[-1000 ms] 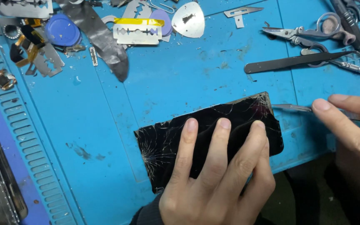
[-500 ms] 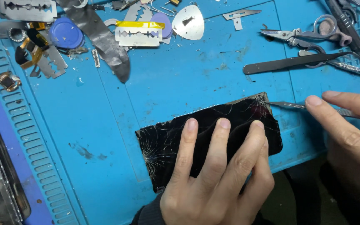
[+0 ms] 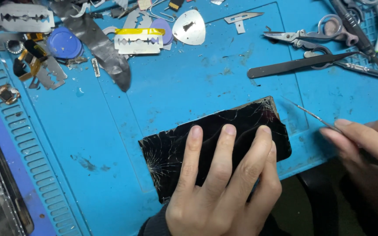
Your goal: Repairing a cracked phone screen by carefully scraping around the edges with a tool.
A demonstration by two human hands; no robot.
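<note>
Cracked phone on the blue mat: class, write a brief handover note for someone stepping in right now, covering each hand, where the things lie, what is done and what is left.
Left hand: fingers flat on the cracked phone, pinning it to the blue mat.
Right hand: pinching a thin metal pry tool, tip just off the phone's upper right corner, not touching.
Nearby: black tweezers, scissors, razor blade along the mat's far edge.
Done: phone held steady, glass shattered at both ends.
Left: no gap visible at the edge; screen looks still seated.
</note>
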